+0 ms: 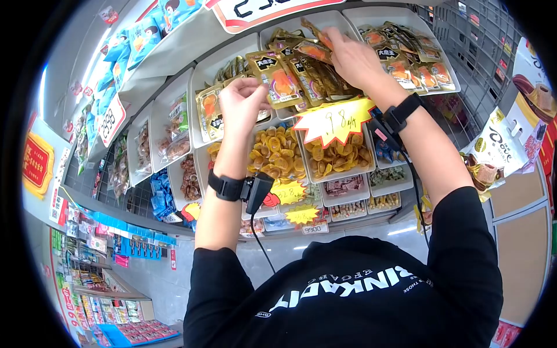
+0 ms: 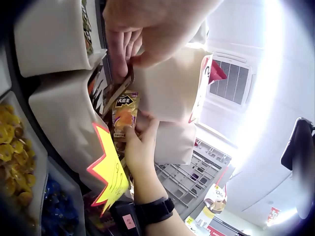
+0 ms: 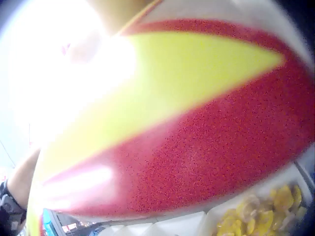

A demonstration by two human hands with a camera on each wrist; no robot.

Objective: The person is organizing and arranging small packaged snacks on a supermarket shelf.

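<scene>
1. Black T-shirt cloth is nearest the head camera, on the near side of the star-shaped price tag. Beyond that tag, from where I stand, lies a pile of gold packets. The right hand is just past the tag's right half, fingers bent round the held packet, seen almost edge-on. The left hand sits past the tag's left end, its curled fingertips at the edge of the front packet, whose printed face looks up. Wrapped yellow sweets lie on the tag's near side.

2. From the left wrist, the held packet stands upright above the tag, the right thumb across its lower part. Higher again, the left thumb and fingers seem to pinch the front packet, a thin brown strip from here. What matters most, I'd judge, is this: the held packet lies on the left-hand side of the right hand, its long axis slanting up and away from the tag. The right hand is clearly nearer to it.

3. From the right wrist, the tag, blurred and close, blocks nearly everything. Yellow sweets show below its right side, a banded forearm at its lower left. I can't make out the right hand's grip here.
</scene>
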